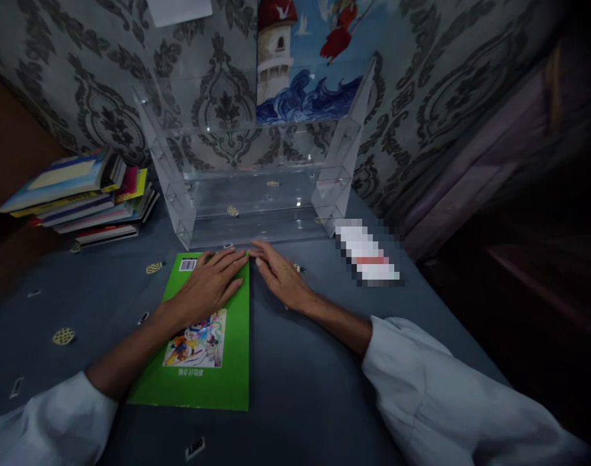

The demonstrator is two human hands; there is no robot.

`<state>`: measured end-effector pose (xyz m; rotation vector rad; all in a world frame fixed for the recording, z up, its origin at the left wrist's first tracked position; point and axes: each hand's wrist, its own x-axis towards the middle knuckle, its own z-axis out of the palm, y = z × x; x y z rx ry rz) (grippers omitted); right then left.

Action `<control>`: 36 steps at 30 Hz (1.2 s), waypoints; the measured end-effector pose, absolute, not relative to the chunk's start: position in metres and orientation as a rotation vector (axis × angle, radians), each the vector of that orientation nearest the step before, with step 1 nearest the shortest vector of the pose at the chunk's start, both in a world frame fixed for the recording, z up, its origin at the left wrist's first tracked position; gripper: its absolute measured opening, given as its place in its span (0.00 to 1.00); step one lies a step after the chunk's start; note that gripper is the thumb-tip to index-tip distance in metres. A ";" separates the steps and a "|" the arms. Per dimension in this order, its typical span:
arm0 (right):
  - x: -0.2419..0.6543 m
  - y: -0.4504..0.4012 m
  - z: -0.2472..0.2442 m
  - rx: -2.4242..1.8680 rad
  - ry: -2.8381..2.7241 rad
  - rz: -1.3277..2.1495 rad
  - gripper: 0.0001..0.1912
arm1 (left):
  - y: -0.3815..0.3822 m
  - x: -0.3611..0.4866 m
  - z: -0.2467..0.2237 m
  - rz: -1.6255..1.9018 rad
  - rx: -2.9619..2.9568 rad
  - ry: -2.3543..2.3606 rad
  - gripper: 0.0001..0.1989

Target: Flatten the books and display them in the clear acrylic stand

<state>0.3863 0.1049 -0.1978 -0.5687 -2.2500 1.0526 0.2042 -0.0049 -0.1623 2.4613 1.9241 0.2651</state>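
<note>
A green book [237, 362] with a colourful picture and a barcode lies flat on the table. My left hand [210, 281] rests palm down on its upper part, fingers stretched out toward the top right corner. It covers part of the cover and picture. My right hand [280, 275] is at the book's upper right corner, fingers extended, fingertips touching or very near the edge. Just beyond the book stands a clear acrylic rack [256, 171] with several tiers. A picture book [307, 71] with a lighthouse and blue waves stands in the rack's upper right.
A stack of books [96, 194] sits at the left, by the rack. A pixelated object [370, 255] lies right of the rack. The blue-grey tablecloth [295, 388] has pineapple prints. Patterned wallpaper [227, 97] is behind; the table's right edge drops off into a dark area.
</note>
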 end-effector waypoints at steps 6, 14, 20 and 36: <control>0.387 0.100 -0.197 -0.571 -2.230 1.001 0.22 | -0.006 0.204 -0.165 0.271 2.448 1.933 0.25; 0.390 0.092 -0.186 -0.663 -2.256 0.899 0.19 | -0.007 0.204 -0.167 0.306 2.454 1.938 0.25; 0.392 0.092 -0.182 -0.530 -2.274 0.923 0.21 | -0.006 0.202 -0.166 0.316 2.412 1.942 0.25; 0.388 0.101 -0.198 -0.366 -2.365 0.867 0.23 | 0.004 0.191 -0.170 0.441 2.443 1.946 0.23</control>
